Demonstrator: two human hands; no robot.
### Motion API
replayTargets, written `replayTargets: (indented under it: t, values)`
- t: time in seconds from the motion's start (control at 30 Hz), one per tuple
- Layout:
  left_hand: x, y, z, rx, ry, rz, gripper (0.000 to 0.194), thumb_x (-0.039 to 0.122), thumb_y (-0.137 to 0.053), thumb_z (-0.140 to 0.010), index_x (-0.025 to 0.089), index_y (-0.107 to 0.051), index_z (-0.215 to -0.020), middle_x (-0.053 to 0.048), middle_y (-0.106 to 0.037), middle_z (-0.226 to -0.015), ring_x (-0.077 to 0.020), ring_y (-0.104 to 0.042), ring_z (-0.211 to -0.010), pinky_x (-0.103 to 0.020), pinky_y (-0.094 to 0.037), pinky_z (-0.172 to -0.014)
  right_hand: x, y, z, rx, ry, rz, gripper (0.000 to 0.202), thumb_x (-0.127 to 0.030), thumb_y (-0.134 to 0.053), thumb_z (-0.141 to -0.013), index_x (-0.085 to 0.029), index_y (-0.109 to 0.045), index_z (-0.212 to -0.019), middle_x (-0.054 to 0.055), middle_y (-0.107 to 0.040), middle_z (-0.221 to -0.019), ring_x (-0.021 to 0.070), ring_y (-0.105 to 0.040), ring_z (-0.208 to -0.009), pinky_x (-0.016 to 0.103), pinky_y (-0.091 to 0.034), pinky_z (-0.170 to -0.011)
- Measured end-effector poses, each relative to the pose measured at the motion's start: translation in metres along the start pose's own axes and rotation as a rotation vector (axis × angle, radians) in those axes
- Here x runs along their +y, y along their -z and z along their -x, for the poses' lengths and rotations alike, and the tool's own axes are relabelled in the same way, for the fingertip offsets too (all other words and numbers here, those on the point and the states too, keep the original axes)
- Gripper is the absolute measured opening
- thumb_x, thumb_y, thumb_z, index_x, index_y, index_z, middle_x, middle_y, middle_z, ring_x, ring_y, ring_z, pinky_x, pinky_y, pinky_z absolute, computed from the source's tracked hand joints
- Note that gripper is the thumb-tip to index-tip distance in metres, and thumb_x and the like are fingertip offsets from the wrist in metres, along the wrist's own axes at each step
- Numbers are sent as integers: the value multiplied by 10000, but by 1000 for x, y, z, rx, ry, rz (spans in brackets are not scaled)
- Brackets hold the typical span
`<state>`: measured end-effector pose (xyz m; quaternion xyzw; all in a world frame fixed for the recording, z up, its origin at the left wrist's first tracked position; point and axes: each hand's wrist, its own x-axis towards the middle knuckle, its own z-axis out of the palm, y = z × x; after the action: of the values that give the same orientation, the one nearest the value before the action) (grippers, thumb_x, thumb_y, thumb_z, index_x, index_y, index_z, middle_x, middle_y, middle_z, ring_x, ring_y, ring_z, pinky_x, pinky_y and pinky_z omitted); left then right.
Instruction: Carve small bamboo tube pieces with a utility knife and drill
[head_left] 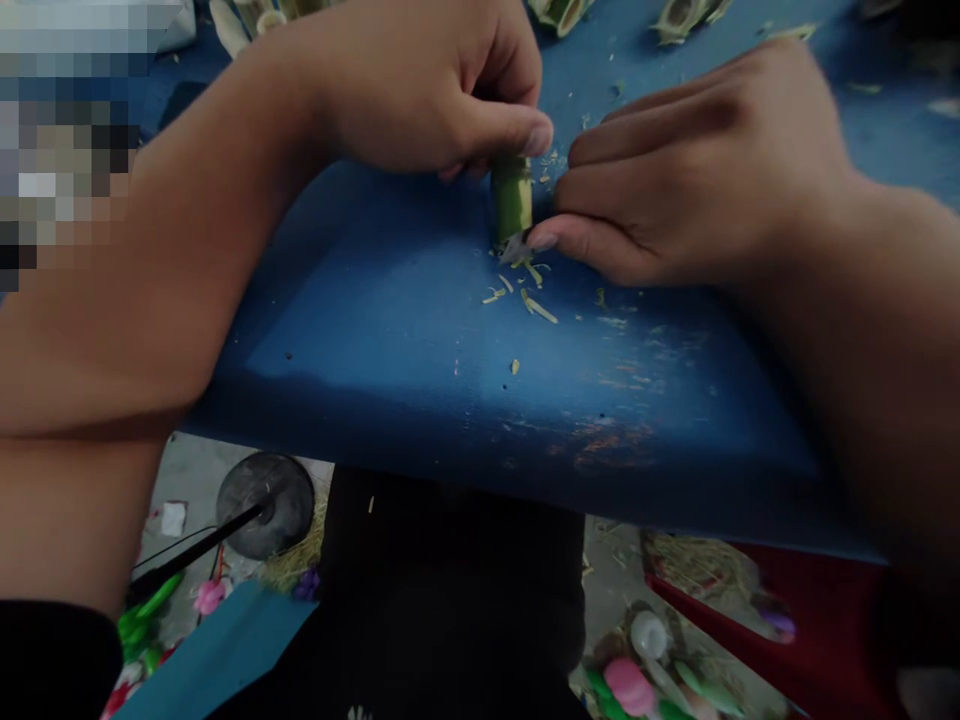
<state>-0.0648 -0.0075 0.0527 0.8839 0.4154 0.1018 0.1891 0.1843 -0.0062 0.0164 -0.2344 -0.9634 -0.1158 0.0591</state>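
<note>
A short green piece of plant stem (513,200), bamboo-like, stands about upright on the blue tabletop. My left hand (450,95) pinches its upper end between thumb and curled fingers. At its lower end lies a small grey metal blade (516,248), its tip against the stem. My right hand (690,180) is closed, with the thumb pressed along this blade; the rest of the tool is hidden inside the fingers. Thin pale shavings (536,303) lie on the table just below the blade.
More cut green stem pieces (561,14) lie at the far side of the blue table (375,350), along with pale ones (255,20) at upper left. Below the near edge are a round black base (266,505), a red surface (817,620) and colourful items on the floor.
</note>
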Motion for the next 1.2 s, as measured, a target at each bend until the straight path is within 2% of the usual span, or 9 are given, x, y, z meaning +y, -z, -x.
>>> replayTargets:
  t: [0.17, 0.27, 0.37, 0.5, 0.57, 0.7, 0.9, 1.03, 1.2]
  values:
    - [4, 0, -1, 15, 17, -67, 418, 378, -657, -1047, 58, -795, -816, 45, -515, -588, -49, -401, -594, -298, -332, -791, 2, -4, 0, 197, -122, -76, 609, -694, -102, -1105, -256, -289, -726, 17, -393, -752, 189, -551, -732, 438, -226, -661]
    - [0, -3, -4, 25, -37, -41, 440, 359, -643, -1027, 124, -687, -659, 50, -451, -515, -62, -377, -545, -301, -310, -719, 3, -4, -2, 213, -170, -84, 625, -727, -102, -1094, -260, -296, -727, 13, -378, -755, 177, -474, -685, 438, -221, -670]
    - [-2, -6, -7, 36, -100, -6, 472, 363, -632, -1016, 202, -597, -574, 42, -438, -470, -80, -359, -495, -322, -278, -622, 3, -4, -3, 181, -181, -77, 626, -732, -61, -1089, -264, -282, -737, 14, -385, -775, 182, -461, -698, 439, -213, -676]
    - [1, -7, -5, -26, -49, 1, 504, 411, -551, -1076, 130, -655, -671, 28, -490, -557, -66, -390, -560, -304, -380, -743, 2, -4, -1, 111, -210, -49, 631, -749, -14, -1073, -267, -289, -773, 21, -423, -832, 212, -548, -792, 441, -200, -697]
    - [3, -6, -2, -34, -57, -5, 502, 447, -518, -1058, 152, -613, -662, 16, -463, -578, -76, -374, -584, -347, -404, -787, 1, -2, -1, 83, -221, -43, 639, -751, -4, -1072, -263, -303, -788, 25, -447, -857, 226, -583, -847, 441, -195, -712]
    - [6, -4, 0, -75, -47, -62, 504, 587, -393, -1008, 229, -512, -674, 7, -405, -615, -122, -363, -629, -432, -381, -802, -4, 5, -3, -30, -263, -61, 699, -769, 30, -1065, -249, -374, -830, 46, -510, -914, 262, -636, -947, 428, -173, -732]
    - [6, -5, -3, -107, -16, -122, 468, 629, -317, -941, 255, -404, -674, 12, -320, -668, -134, -322, -702, -440, -320, -804, -6, 12, -10, -122, -279, -65, 719, -722, 41, -1046, -241, -468, -884, 81, -555, -921, 308, -667, -994, 401, -187, -709]
    - [6, -5, -3, -108, -34, -105, 444, 618, -331, -943, 276, -435, -679, -13, -379, -639, -178, -362, -694, -460, -318, -796, -8, 12, -12, -142, -277, -54, 671, -675, 14, -1029, -239, -476, -884, 98, -591, -917, 322, -684, -991, 402, -199, -704]
    - [8, -5, -3, -141, -40, -86, 469, 550, -318, -975, 184, -522, -766, -30, -506, -732, -132, -425, -706, -370, -330, -831, -10, 10, -13, -154, -283, -28, 702, -633, -6, -1020, -226, -570, -927, 135, -696, -1003, 345, -713, -1017, 417, -222, -696]
